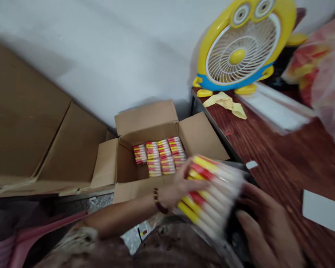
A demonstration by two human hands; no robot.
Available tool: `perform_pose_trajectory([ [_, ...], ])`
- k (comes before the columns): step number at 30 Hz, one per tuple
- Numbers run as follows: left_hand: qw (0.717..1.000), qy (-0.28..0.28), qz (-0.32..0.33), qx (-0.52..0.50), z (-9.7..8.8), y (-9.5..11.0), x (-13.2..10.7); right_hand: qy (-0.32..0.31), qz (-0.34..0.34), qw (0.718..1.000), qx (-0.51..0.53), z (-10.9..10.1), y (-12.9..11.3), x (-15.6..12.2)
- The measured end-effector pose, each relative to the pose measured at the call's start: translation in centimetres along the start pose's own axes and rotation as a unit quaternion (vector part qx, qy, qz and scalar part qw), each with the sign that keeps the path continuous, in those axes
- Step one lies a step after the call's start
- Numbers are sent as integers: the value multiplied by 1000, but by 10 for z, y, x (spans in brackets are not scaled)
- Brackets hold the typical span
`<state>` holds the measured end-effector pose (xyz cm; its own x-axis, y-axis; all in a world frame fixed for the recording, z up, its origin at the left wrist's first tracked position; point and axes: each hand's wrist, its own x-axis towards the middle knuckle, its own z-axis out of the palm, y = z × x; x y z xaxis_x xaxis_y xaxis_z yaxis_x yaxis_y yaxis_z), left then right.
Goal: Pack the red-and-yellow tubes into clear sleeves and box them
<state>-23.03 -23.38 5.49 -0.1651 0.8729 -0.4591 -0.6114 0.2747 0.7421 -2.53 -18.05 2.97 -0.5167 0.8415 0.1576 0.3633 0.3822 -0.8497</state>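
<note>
My left hand (176, 188) grips the near end of a clear-wrapped pack of red, yellow and white sticks (212, 193), held in the air beside the table's left edge. A beaded bracelet sits on that wrist. My right hand (264, 227) lies at the pack's lower right, fingers curled toward a dark object under it; motion blur hides whether it grips. Below and behind the pack stands an open cardboard box (147, 126) on the floor, holding several matching packs (160, 156) stacked against its far wall.
A dark wooden table (281, 160) fills the right side, carrying a yellow cartoon desk fan (241, 46), a crumpled yellow cloth (226, 102), a white paper (324, 212) and a plastic bag (324, 70). Flattened cardboard (30, 126) leans against the white wall at left.
</note>
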Motion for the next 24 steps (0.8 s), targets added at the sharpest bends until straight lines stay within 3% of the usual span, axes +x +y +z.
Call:
perform_pose_trajectory([
  [5, 961, 269, 58, 24, -133, 32, 6, -141, -147, 976, -73, 79, 12, 84],
  [8, 907, 407, 73, 79, -201, 27, 11, -229, -190, 944, -142, 123, 29, 114],
  [10, 872, 471, 39, 127, -232, 16, 13, -298, -189, 916, -192, 143, 36, 120],
  [12, 854, 497, -19, 151, -250, 4, 15, -355, -180, 886, -239, 156, 40, 118],
  [15, 856, 489, -78, 149, -264, -15, 18, -388, -170, 865, -270, 167, 43, 111],
  [20, 850, 491, -142, 128, -288, -39, 27, -364, -168, 880, -255, 170, 48, 103],
  [24, 860, 471, -171, 96, -307, -55, 31, -337, -194, 889, -240, 169, 51, 101],
])
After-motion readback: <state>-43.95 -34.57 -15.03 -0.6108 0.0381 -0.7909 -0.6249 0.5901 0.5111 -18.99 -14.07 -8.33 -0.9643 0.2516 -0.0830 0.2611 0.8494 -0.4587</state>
